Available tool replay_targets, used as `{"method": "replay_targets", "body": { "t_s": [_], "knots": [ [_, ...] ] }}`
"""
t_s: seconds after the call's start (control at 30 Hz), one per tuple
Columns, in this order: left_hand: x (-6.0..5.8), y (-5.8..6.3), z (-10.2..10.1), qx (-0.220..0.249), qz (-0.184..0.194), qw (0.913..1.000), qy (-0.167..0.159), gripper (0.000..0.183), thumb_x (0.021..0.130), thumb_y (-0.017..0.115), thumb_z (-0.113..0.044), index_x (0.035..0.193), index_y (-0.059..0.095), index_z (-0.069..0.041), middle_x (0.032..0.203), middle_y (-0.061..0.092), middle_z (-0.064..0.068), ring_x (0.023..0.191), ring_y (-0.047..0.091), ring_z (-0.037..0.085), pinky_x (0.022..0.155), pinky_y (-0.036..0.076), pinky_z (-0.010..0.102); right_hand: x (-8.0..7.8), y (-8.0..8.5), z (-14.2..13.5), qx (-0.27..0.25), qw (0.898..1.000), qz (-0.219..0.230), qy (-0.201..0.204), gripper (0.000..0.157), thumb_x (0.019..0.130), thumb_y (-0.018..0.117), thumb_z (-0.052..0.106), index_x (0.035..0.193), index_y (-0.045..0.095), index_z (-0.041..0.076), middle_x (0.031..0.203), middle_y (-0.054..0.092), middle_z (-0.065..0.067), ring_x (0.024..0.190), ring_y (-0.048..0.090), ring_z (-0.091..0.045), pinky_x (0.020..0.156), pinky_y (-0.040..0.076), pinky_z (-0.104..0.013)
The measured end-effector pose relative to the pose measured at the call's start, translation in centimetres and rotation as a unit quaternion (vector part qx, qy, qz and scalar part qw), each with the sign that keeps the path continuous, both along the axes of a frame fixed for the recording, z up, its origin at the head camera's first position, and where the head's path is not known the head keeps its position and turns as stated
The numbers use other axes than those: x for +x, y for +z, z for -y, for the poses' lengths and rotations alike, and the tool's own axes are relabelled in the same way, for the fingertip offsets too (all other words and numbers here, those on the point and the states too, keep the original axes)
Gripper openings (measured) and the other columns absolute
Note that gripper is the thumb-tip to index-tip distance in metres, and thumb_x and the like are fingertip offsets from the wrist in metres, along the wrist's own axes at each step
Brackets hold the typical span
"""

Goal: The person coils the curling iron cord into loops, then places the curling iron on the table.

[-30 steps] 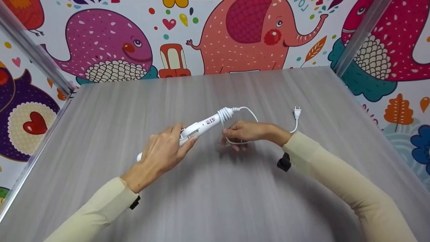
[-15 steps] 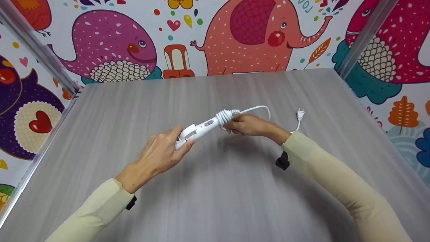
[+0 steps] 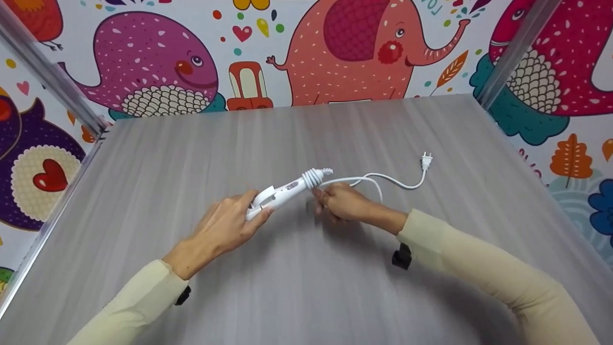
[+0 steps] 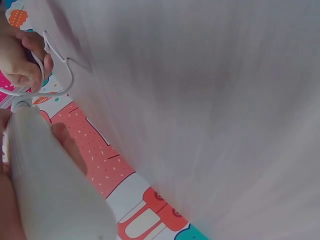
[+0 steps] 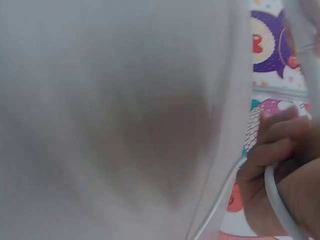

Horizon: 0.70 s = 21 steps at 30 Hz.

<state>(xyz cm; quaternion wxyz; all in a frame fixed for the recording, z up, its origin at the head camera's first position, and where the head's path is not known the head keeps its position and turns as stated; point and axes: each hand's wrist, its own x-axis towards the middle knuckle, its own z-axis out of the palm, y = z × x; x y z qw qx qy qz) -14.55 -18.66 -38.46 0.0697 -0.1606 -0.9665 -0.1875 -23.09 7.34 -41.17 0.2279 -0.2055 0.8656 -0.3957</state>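
My left hand [image 3: 225, 220] grips a white hair styling iron [image 3: 287, 189], tilted with its cord end up to the right. The white cord [image 3: 313, 178] is wound in several turns around that end. Just below the turns, my right hand [image 3: 347, 203] has its fingers curled around a loose stretch of the cord. In the right wrist view the cord [image 5: 275, 195] passes through those curled fingers. The iron's pale body [image 4: 55, 175] fills the lower left of the left wrist view. My left palm hides the iron's other end in the head view.
The cord's free part runs right along the grey wood-look table [image 3: 191, 153] to a two-pin plug [image 3: 426, 161]. Cartoon-printed panels [image 3: 249, 38] stand behind and at the sides. Metal posts [image 3: 519, 52] mark the table's back corners.
My right hand has gone up to the iron's cord end, then down toward me, shifting the cord loop. The iron has dipped slightly in my left hand's grip.
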Motion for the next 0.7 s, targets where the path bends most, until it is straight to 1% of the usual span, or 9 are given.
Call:
{"method": "replay_targets", "body": {
  "t_s": [0.1,0.17,0.23,0.27,0.33,0.47,0.6,0.63,0.7],
  "knots": [
    [0.2,-0.2,0.2,-0.003,0.010,0.9999,0.000,0.035,0.097,0.063,-0.038,0.108,0.061,-0.005,0.072,0.060,0.004,0.056,0.049,0.013,0.049,0.039,0.029,0.6,0.5,-0.2,0.006,0.996,0.084,0.017,0.054,0.107,0.038,0.034,0.083,0.071,-0.002,0.044,0.052,0.001,0.035,0.047,-0.009,0.039,0.040,-0.027],
    [0.2,-0.3,0.2,0.002,0.015,0.9999,0.001,0.033,0.097,0.063,-0.038,0.106,0.060,-0.006,0.071,0.058,0.003,0.056,0.048,0.014,0.049,0.039,0.029,0.7,0.8,-0.4,-0.015,0.990,0.137,0.021,0.053,0.106,0.039,0.032,0.086,0.069,-0.007,0.046,0.052,0.000,0.037,0.047,-0.009,0.040,0.041,-0.027],
    [0.1,-0.3,0.3,0.011,0.021,0.9997,0.003,0.032,0.098,0.063,-0.037,0.105,0.060,-0.006,0.071,0.058,0.003,0.057,0.049,0.014,0.051,0.040,0.030,0.7,1.1,-0.6,-0.041,0.984,0.175,0.019,0.052,0.105,0.039,0.032,0.088,0.065,-0.009,0.047,0.050,0.000,0.039,0.045,-0.009,0.040,0.040,-0.026],
    [0.0,-0.2,0.4,0.016,0.023,0.9996,0.004,0.032,0.098,0.062,-0.037,0.106,0.060,-0.006,0.072,0.058,0.003,0.058,0.049,0.014,0.051,0.040,0.030,0.6,1.3,-0.7,-0.053,0.981,0.187,0.017,0.051,0.104,0.040,0.032,0.088,0.063,-0.010,0.048,0.048,0.000,0.040,0.044,-0.009,0.040,0.038,-0.025],
    [0.0,-0.1,0.4,0.023,0.027,0.9994,0.006,0.032,0.099,0.062,-0.037,0.106,0.060,-0.006,0.073,0.058,0.004,0.059,0.050,0.015,0.052,0.041,0.030,0.5,1.7,-0.9,-0.069,0.977,0.201,0.020,0.051,0.104,0.039,0.034,0.089,0.061,-0.010,0.048,0.046,0.001,0.041,0.041,-0.009,0.040,0.035,-0.024],
    [0.1,0.2,0.4,0.036,0.036,0.9986,0.014,0.031,0.099,0.061,-0.038,0.105,0.059,-0.007,0.073,0.058,0.004,0.060,0.051,0.015,0.053,0.041,0.030,0.3,2.1,-1.1,-0.081,0.974,0.210,0.026,0.053,0.103,0.035,0.040,0.082,0.059,-0.003,0.046,0.042,0.005,0.040,0.037,-0.007,0.040,0.028,-0.023],
    [0.1,0.6,0.3,0.063,0.046,0.9968,0.019,0.033,0.099,0.061,-0.039,0.108,0.060,-0.007,0.077,0.061,0.005,0.062,0.053,0.015,0.053,0.041,0.030,0.1,1.7,-1.2,-0.102,0.970,0.221,0.027,0.054,0.104,0.037,0.048,0.069,0.054,0.010,0.043,0.035,0.009,0.039,0.028,-0.004,0.040,0.020,-0.021],
    [0.1,0.7,0.3,0.069,0.049,0.9962,0.021,0.034,0.099,0.060,-0.040,0.109,0.060,-0.007,0.078,0.061,0.006,0.062,0.053,0.016,0.053,0.041,0.030,0.0,1.5,-1.2,-0.111,0.969,0.219,0.030,0.054,0.104,0.038,0.049,0.068,0.053,0.012,0.043,0.033,0.010,0.039,0.026,-0.003,0.040,0.019,-0.022],
    [0.1,0.7,0.1,0.076,0.058,0.9951,0.026,0.035,0.100,0.059,-0.042,0.110,0.060,-0.008,0.079,0.062,0.006,0.063,0.053,0.016,0.054,0.042,0.030,0.1,1.1,-1.4,-0.135,0.967,0.212,0.039,0.054,0.105,0.041,0.048,0.068,0.055,0.011,0.042,0.031,0.010,0.039,0.024,-0.004,0.040,0.018,-0.023]
  ]
}}
